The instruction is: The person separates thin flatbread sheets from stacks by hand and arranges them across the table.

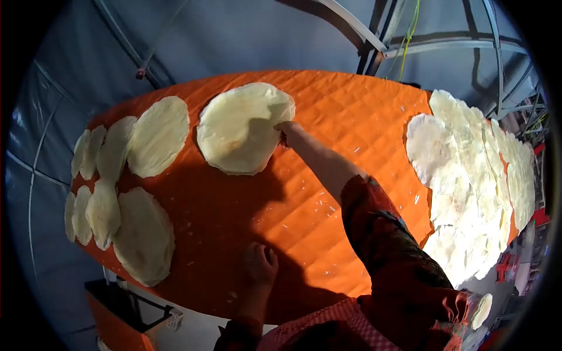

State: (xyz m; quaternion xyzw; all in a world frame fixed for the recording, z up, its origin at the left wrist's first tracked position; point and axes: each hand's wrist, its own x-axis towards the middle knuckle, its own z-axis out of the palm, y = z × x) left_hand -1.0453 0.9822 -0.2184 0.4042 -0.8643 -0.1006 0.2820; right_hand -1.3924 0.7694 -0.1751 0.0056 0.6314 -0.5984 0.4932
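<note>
A large round flatbread (234, 131) lies on the orange quilted cloth near the far edge. My right hand (287, 132) reaches over the cloth and pinches this flatbread at its right edge, with the arm's shadow falling across it. Close to my body, my left hand (261, 263) rests low over the cloth in shadow, its fingers curled in and nothing visible in them. Left of the pinched flatbread lies another one (158, 136), and a further flatbread (144, 236) sits nearer to me on the left.
The orange cloth (328, 228) covers a long table and carries scattered white crumbs. Many overlapping flatbreads (462, 181) spread over its right end. Several more lie at the far left. Metal frame bars (351, 20) and a grey sheet wall stand behind. A dark-topped orange box (117, 322) is at lower left.
</note>
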